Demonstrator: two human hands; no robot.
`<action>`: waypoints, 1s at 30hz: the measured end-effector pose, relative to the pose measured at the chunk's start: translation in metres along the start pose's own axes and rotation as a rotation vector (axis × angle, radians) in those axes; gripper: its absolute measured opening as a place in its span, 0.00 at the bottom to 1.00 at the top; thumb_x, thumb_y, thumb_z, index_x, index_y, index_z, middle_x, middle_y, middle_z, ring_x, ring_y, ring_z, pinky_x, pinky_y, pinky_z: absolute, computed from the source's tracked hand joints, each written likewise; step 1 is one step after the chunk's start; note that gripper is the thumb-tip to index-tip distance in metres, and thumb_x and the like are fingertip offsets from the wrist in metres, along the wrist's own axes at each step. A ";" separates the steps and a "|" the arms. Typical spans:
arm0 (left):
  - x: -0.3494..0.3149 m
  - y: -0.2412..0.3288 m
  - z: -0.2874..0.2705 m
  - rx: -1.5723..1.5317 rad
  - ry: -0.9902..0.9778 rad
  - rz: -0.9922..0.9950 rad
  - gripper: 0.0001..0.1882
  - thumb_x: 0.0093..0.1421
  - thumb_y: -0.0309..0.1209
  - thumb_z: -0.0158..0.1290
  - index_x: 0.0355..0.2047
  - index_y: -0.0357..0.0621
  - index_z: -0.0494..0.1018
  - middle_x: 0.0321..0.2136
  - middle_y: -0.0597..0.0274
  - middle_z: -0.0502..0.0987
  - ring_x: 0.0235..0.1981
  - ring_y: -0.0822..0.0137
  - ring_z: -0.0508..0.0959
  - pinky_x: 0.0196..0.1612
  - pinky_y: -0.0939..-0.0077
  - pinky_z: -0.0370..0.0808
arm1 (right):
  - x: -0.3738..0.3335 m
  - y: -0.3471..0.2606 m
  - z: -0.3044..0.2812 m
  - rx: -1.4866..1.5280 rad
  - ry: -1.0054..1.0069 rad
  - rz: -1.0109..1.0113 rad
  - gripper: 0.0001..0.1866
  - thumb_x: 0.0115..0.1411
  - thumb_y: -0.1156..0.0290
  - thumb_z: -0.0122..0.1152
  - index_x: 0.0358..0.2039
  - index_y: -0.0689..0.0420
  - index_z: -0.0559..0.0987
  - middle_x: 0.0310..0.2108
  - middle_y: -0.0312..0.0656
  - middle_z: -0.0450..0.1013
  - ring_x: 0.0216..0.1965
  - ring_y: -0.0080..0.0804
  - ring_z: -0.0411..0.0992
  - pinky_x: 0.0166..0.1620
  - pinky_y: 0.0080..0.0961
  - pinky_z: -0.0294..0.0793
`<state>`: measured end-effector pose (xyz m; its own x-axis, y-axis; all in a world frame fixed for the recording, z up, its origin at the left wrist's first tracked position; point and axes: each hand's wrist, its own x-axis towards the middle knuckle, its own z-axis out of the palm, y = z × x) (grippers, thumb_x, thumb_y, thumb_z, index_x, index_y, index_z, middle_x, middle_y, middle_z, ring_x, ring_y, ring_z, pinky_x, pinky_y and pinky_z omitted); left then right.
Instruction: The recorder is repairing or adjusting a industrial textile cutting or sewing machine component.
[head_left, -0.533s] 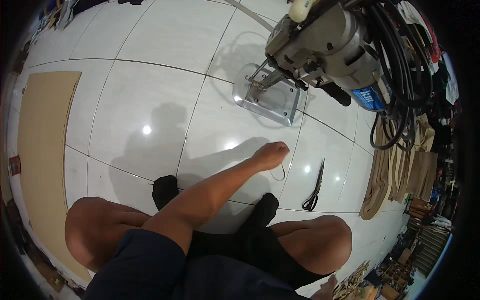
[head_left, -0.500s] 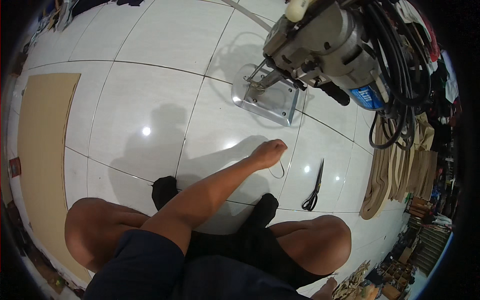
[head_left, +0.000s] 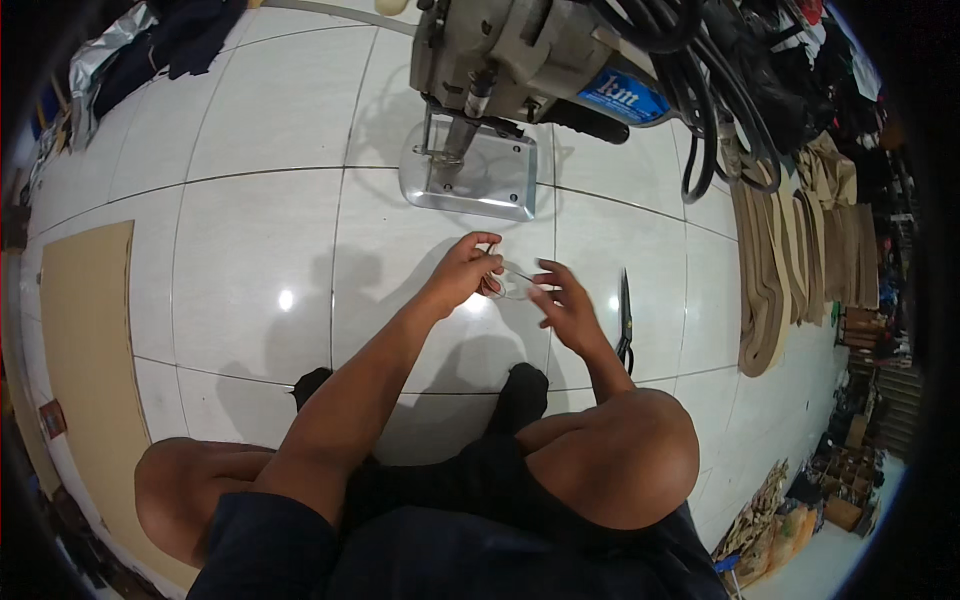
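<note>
My left hand is closed on a thin pale loop, maybe cord or wire; its material is too fine to make out. Part of the loop sticks out towards my right hand. That hand's fingers are spread and slightly blurred, with thumb and fingertips beside the loop; whether they touch it is unclear. Just beyond both hands stands an upright cloth cutting machine on a shiny metal base plate. Black-handled scissors lie on the floor, partly behind my right forearm.
White tiles cover the floor. A long tan board or sheet lies on the left. Stacked strips of brown and beige fabric lie on the right. Black cables hang from the machine. Dark cloth sits at the far left.
My right hand has come into view beside the left, fingers apart. The left hand still grips the loop, now nearer the machine's base. The whole view has shifted, so the machine appears further left.
</note>
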<state>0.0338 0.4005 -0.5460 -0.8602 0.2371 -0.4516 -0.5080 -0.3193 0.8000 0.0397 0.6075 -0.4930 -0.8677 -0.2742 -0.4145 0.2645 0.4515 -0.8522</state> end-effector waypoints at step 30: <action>0.038 0.101 -0.030 -0.678 0.426 0.492 0.10 0.63 0.32 0.52 0.35 0.36 0.73 0.27 0.64 0.75 0.26 0.73 0.74 0.31 0.79 0.73 | 0.136 -0.128 0.085 -0.058 0.261 -0.430 0.14 0.63 0.67 0.55 0.39 0.68 0.73 0.31 0.45 0.77 0.32 0.28 0.76 0.34 0.22 0.75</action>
<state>-0.0518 0.3494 -0.4943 -0.8615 -0.3796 -0.3373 0.1149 -0.7927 0.5987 -0.0767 0.4399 -0.4673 -0.9713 -0.2275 0.0695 -0.1568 0.3925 -0.9063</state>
